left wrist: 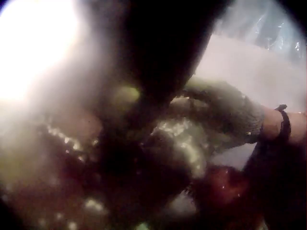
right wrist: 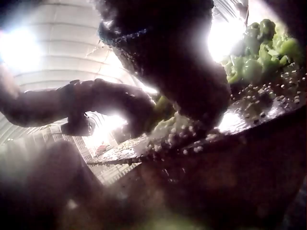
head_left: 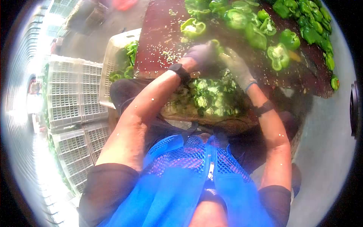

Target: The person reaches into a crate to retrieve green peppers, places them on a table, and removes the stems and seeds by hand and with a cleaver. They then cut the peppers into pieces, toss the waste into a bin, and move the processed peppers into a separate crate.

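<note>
Both gloved hands meet over the near edge of a dark red table (head_left: 157, 26). My left hand (head_left: 201, 55) grips a green bell pepper (head_left: 215, 44), mostly covered by the fingers. From the other side my right hand (head_left: 235, 65) holds the same pepper. In the left wrist view, which is dark and blurred, pale seedy flesh (left wrist: 180, 132) shows at the right hand's fingers. The right wrist view shows a bit of green pepper (right wrist: 163, 108) between the two hands, with loose seeds (right wrist: 172, 139) below it on the tabletop.
Opened bell peppers (head_left: 278, 56) lie across the table, with a heap of green peppers (head_left: 312, 24) at the far right. Below the hands is a container (head_left: 179, 110) full of pepper cores (head_left: 213, 96). White crates (head_left: 72, 90) stand at left, near a pale basket (head_left: 107, 81) of green peppers.
</note>
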